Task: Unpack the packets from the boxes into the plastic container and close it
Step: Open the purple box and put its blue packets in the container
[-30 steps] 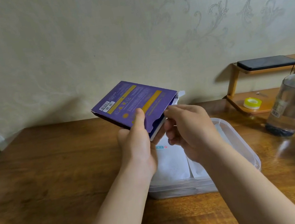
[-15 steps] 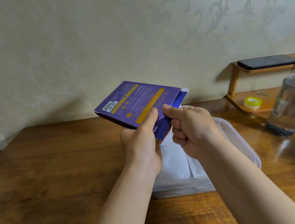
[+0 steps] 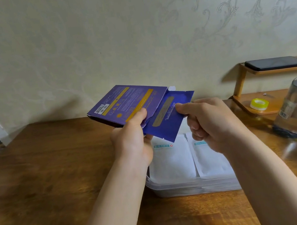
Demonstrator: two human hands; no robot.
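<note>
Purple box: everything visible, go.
The purple box is a flat cardboard carton with yellow-gold bands, fine print and a white barcode label near its left corner. It is held tilted in the air near the plastic container. Its right end is open, a pale flap showing. The left hand grips its near edge, thumb on top. A blue packet sticks partway out, pinched by the right hand.

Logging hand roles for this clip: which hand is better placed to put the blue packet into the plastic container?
Right, probably. The right hand pinches the blue packet, partly out of the purple box, above the open plastic container; the left hand is busy gripping the box.
</note>
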